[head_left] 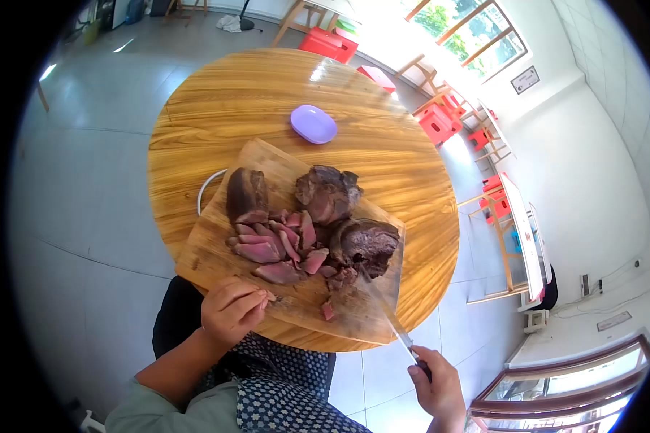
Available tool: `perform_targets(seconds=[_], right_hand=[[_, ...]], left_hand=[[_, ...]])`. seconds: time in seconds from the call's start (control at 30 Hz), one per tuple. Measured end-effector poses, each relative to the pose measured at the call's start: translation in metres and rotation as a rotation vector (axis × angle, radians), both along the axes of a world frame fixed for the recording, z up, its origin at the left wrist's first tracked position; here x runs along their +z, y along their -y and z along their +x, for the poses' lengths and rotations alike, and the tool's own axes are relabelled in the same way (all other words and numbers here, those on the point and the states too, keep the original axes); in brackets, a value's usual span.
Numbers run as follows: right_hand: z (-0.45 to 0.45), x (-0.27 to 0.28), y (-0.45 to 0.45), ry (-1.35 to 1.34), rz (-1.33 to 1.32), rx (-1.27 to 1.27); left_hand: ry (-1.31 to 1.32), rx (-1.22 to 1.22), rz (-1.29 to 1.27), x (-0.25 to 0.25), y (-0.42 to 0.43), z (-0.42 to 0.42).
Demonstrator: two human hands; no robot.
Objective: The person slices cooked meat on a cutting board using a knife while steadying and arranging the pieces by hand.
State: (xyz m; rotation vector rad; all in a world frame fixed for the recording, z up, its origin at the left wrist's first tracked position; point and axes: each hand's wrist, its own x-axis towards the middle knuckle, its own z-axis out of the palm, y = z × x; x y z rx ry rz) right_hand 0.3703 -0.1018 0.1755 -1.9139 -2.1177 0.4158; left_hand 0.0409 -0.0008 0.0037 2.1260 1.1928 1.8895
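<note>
A wooden cutting board (217,238) lies on a round wooden table (217,86). My right hand (439,386) grips the dark handle of a long knife (386,310), whose tip reaches the dark cooked meat chunk (368,245) at the board's right. Another browned chunk (328,193) sits behind it, and a smoother meat block (247,195) stands at the left. Pink meat slices (274,242) are piled between them. Above the board's near left edge is my left hand (235,309), fingers pinched together; something small may be at the fingertips, but I cannot make it out.
A purple plate (313,124) rests farther back on the table. A white handle or loop (204,189) shows beside the board. Red stools (437,123) and a white-topped table (521,231) line the right side. A patterned apron (282,393) covers my lap.
</note>
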Motion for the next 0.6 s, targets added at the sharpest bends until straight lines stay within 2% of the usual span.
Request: perform_targets(seconds=[0.03, 0.13, 0.23, 0.3, 0.37, 0.4, 0.47, 0.57, 0.6], right_hand=[[0.003, -0.006, 0.011, -0.008, 0.005, -0.011], [0.008, -0.026, 0.034, 0.261, -0.015, -0.139], [0.017, -0.06, 0.026, 0.376, 0.021, -0.202], [0.02, -0.084, 0.009, 0.337, 0.054, -0.223], [0.016, -0.111, -0.01, 0.359, 0.196, -0.18], [0.012, -0.12, -0.019, 0.282, 0.224, -0.208], [0.006, -0.121, -0.026, 0.207, 0.267, -0.176], [0.014, -0.108, -0.034, 0.069, 0.292, -0.075], [0.022, -0.097, -0.04, -0.049, 0.38, -0.063]], left_hand=[[0.0, 0.008, -0.003, 0.0, 0.0, 0.001], [-0.004, -0.012, -0.029, -0.005, 0.002, 0.002], [-0.023, -0.014, -0.048, -0.003, 0.004, 0.003], [-0.047, 0.0, -0.021, 0.003, 0.003, 0.004], [0.0, -0.012, -0.056, 0.004, 0.006, 0.007], [-0.02, 0.0, -0.043, 0.003, 0.007, 0.009], [0.055, 0.001, -0.097, 0.001, 0.007, 0.01], [-0.001, -0.001, -0.103, 0.001, 0.009, 0.006], [-0.032, 0.025, -0.105, 0.002, 0.007, 0.006]])
